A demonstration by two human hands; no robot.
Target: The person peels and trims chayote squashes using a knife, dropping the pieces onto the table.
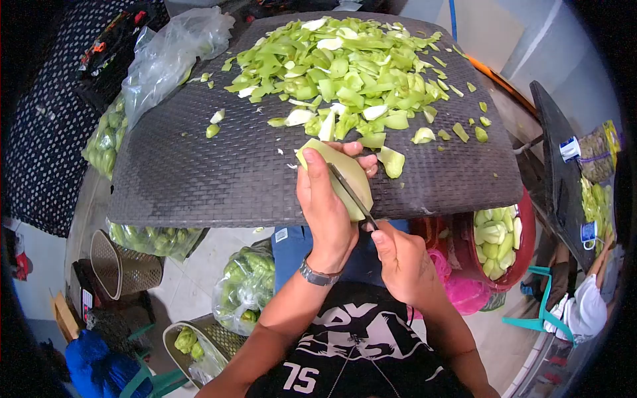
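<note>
A pale green peeled vegetable rests in my left hand, whose fingers curl round it above the near edge of the dark woven table. My right hand grips the handle of a knife. The dark blade lies along the face of the vegetable, angled up to the left. Beyond my hands, a large heap of green peelings covers the far part of the table, with loose pieces scattered around it.
A red tub of peeled vegetables stands below right. Clear bags of green vegetables lie below left, near woven baskets. A plastic bag sits on the table's left edge. Another person is at far right, by another table.
</note>
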